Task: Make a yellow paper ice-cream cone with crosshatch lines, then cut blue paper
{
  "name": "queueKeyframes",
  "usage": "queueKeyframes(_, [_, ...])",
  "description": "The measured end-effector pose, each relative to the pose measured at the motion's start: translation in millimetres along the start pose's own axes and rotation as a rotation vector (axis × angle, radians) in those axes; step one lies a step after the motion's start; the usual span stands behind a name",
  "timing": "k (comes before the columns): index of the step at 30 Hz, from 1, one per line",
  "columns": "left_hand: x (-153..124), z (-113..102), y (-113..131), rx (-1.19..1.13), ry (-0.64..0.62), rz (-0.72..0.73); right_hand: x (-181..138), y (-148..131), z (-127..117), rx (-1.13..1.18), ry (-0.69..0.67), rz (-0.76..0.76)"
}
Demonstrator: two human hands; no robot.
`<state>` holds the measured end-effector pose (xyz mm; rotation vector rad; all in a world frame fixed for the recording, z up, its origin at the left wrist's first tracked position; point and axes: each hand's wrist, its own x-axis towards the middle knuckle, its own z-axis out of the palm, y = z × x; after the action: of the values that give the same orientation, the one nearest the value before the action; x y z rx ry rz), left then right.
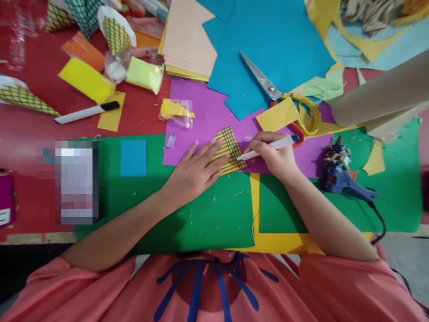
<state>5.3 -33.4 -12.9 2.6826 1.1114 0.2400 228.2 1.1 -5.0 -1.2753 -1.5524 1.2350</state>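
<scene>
My left hand (197, 167) lies flat with fingers stretched out, pressing down a small yellow paper piece (230, 144) covered in a dark grid of lines. My right hand (275, 156) is closed around a white marker (268, 149) with a blue end; its tip touches the right edge of the gridded piece. The piece rests where a purple sheet (208, 120) meets a green sheet (201, 210).
Scissors with yellow handles (278, 96) lie on blue paper (275, 44). A blue glue gun (345, 181) sits at right. Another marker (87, 112), yellow clay packets (87, 80), gridded cones (115, 33) and stacked paper (187, 40) fill the red table.
</scene>
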Motion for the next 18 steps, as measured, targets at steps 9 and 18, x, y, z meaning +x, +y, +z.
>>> queueKeyframes(9, [-0.3, -2.0, -1.5, -0.078, -0.008, 0.010, -0.2, -0.2, 1.5, -0.098, -0.024, -0.017])
queueKeyframes(18, [-1.1, 0.3, -2.9, -0.034, 0.000, 0.030, -1.8, -2.7, 0.2, -0.075, -0.090, 0.021])
